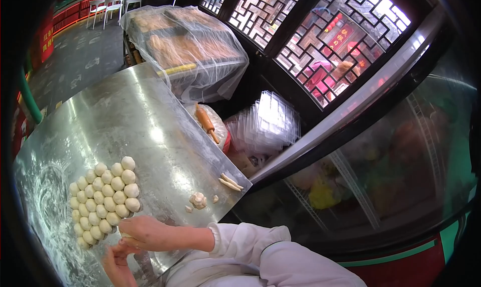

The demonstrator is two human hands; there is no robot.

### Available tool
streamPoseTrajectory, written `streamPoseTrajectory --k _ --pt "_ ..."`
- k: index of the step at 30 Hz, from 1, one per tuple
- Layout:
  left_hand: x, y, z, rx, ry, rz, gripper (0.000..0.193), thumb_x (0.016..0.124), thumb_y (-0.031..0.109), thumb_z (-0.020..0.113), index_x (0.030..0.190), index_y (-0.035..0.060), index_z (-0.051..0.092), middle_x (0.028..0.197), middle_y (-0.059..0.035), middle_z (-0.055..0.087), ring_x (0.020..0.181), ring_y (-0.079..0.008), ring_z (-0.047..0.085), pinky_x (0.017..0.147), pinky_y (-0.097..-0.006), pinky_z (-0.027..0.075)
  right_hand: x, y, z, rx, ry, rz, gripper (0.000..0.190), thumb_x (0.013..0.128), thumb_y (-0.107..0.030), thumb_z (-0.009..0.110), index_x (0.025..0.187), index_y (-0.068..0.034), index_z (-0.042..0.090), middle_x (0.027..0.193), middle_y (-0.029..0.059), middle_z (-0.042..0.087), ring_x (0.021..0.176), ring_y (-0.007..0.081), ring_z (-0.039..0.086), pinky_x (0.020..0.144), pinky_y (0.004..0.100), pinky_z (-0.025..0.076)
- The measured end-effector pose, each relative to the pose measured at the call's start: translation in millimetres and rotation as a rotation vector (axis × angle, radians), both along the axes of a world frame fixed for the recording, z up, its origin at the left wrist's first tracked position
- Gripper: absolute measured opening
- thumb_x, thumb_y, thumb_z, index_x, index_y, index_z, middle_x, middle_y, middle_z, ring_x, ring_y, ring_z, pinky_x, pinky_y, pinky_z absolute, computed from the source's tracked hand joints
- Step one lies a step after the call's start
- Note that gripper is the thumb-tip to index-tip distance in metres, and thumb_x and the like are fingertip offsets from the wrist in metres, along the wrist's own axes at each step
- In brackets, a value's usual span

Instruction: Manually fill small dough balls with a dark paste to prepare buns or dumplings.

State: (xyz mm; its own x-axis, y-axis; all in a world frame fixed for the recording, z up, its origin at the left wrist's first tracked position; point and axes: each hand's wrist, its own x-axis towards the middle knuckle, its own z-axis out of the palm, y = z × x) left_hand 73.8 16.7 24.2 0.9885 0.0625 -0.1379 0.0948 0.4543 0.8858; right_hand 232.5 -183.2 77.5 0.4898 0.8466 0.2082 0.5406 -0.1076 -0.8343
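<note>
My right hand (144,232), in a white sleeve, reaches in from the right with curled fingers around a pale piece of dough (125,234), mostly hidden. Just below it, my left hand (118,262) is raised from the bottom edge, its fingers close under the right hand; its grip is unclear. Beside both hands, rows of dough balls (98,197) sit packed together on the floured metal table (150,110). To the right lie a lumpy piece of dough (198,200), small scraps and thin dough strips (230,182).
A wooden rolling pin (205,120) rests on a bag beyond the table's edge. Farther back stand plastic-covered trays (188,39) of brown food. Stacked clear plastic sheets or containers (266,123) are beside a glass-sided case (357,166) at right. A person in pink (323,76) is outside the lattice window.
</note>
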Motion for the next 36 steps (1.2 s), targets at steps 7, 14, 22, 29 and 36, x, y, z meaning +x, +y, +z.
streamPoseTrajectory --k 7,14,22,29,36 --pt "51 -94 72 -0.223 -0.072 0.618 0.062 0.111 0.045 0.027 0.155 0.0006 0.031 0.156 -0.0132 0.041 0.144 -0.0241 0.04 0.119 -0.0389 0.033 -67 55 -3 0.36 -0.244 -0.172 0.061 0.098 -0.033 0.056 0.145 0.003 0.04 0.156 0.0249 0.035 0.146 0.041 0.033 0.118 0.0524 0.03" --pt "42 -110 72 -0.474 0.144 0.659 0.061 0.111 0.045 0.03 0.155 0.0024 0.03 0.156 -0.0115 0.04 0.143 -0.0231 0.041 0.117 -0.0372 0.034 -70 47 35 0.208 -0.304 -0.239 0.09 0.097 -0.05 0.049 0.158 0.008 0.015 0.168 0.0232 0.01 0.156 0.0403 0.003 0.125 0.0548 0.005" --pt "42 -89 63 -0.31 0.003 0.602 0.06 0.111 0.042 0.032 0.156 0.0031 0.029 0.156 -0.0137 0.039 0.142 -0.0231 0.042 0.117 -0.037 0.036 -20 50 23 0.23 -0.474 -0.209 0.066 0.098 -0.044 0.049 0.144 0.004 0.043 0.161 0.022 0.029 0.154 0.0398 0.019 0.123 0.0582 0.013" --pt "33 -52 59 -0.506 0.035 0.358 0.069 0.11 0.05 0.027 0.157 -0.0012 0.027 0.151 -0.0221 0.046 0.136 -0.0308 0.049 0.114 -0.0432 0.041 -8 22 18 0.105 -0.26 0.384 0.045 0.089 -0.011 0.066 0.131 -0.001 0.054 0.13 0.0179 0.054 0.119 0.0368 0.055 0.099 0.0445 0.046" --pt "-2 -21 55 0.035 0.082 0.644 0.045 0.105 0.024 0.047 0.135 -0.0093 0.052 0.121 -0.0224 0.066 0.101 -0.0247 0.066 0.093 -0.0353 0.049 125 50 16 -0.061 0.029 -0.12 0.032 0.097 -0.019 0.066 0.123 -0.002 0.065 0.106 0.014 0.069 0.091 0.0237 0.067 0.084 0.0356 0.054"
